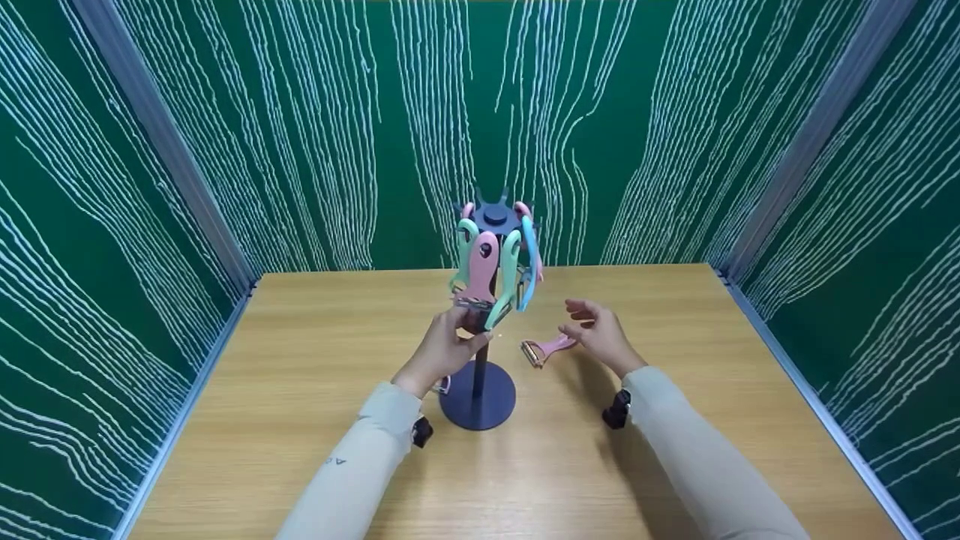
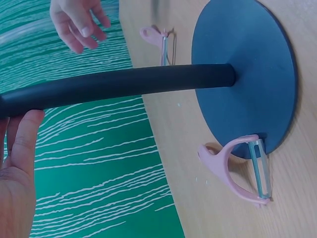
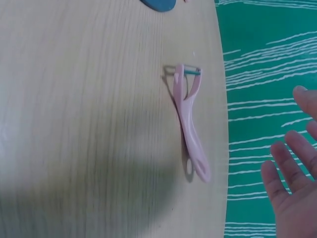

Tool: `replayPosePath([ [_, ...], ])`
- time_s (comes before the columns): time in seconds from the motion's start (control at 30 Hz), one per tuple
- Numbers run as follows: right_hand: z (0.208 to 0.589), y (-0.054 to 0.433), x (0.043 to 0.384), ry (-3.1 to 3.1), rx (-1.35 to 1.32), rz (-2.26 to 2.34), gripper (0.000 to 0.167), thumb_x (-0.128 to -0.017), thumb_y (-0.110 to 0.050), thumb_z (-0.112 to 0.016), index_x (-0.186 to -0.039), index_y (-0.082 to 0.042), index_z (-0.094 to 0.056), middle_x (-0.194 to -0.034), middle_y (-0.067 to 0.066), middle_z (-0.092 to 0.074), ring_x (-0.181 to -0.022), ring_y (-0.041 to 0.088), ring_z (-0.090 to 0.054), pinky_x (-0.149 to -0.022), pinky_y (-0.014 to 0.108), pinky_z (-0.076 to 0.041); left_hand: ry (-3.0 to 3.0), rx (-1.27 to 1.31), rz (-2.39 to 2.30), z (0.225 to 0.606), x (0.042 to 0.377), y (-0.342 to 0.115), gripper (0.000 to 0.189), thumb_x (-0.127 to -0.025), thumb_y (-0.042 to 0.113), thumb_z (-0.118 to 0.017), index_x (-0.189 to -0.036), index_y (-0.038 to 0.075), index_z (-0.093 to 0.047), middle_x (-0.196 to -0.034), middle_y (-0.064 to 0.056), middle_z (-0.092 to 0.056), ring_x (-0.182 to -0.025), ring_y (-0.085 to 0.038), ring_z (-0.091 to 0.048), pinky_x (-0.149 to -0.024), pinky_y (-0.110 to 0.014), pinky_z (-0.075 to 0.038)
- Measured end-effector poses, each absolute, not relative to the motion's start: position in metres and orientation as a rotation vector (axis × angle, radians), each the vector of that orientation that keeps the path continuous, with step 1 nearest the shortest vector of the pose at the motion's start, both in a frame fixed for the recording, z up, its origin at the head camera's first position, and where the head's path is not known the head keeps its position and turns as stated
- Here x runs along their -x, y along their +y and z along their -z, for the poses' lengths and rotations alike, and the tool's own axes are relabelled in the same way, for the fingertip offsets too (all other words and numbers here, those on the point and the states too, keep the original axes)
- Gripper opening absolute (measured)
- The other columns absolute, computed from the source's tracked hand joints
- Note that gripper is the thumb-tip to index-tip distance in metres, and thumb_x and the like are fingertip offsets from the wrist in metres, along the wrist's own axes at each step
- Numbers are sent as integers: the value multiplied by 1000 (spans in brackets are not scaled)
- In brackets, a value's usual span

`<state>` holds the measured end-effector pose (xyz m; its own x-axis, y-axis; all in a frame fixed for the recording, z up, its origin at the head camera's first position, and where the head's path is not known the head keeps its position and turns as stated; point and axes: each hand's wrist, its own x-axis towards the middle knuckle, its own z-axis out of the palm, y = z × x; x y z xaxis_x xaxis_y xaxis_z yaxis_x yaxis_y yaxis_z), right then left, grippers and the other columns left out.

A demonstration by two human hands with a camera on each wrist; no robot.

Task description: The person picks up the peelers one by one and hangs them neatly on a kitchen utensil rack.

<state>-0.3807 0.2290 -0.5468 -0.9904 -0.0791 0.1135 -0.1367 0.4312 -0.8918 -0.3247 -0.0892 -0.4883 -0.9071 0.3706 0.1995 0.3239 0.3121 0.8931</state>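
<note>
A dark rotating stand (image 1: 495, 217) with a round base (image 2: 247, 64) stands on the table, with several pink, green and blue peelers (image 1: 484, 262) hanging from its top hooks. My left hand (image 1: 442, 345) grips its pole (image 2: 124, 83) just beneath the hanging peelers, which partly hide the fingers. My right hand (image 1: 600, 337) hovers with spread, relaxed fingers and holds nothing. Below it a pink peeler (image 3: 185, 111) lies on the table, right of the stand. Another pink peeler (image 2: 223, 166) lies against the left edge of the base, mostly hidden in the head view.
The wooden table (image 1: 300, 360) runs back to a green wall (image 1: 420, 135) with white wavy lines. Green panels and metal posts (image 1: 810, 135) close off both sides. Each wrist carries a small black camera (image 1: 617, 410).
</note>
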Motion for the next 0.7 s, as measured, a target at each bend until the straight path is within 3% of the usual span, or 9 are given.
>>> replayPosePath([
  [0.4, 572, 242, 388, -2725, -18, -1690, 63, -103, -7, -73, -161, -7, -48, -161, 23, -47, -147, 42, -46, -125, 58, -40, 2515, -628, -1682, 489, 326, -89, 44, -105, 7, -71, -146, 21, -64, -125, -7, -76, -114, -23, -70, -104, -51, -62],
  [0.7, 587, 241, 389, -2713, 17, -1795, 71, -100, 1, -73, -164, -3, -41, -164, 24, -44, -144, 42, -51, -121, 53, -48, 2517, -620, -1677, 490, 327, -89, 37, -105, 8, -71, -140, 19, -69, -124, -5, -75, -115, -23, -69, -104, -50, -62],
])
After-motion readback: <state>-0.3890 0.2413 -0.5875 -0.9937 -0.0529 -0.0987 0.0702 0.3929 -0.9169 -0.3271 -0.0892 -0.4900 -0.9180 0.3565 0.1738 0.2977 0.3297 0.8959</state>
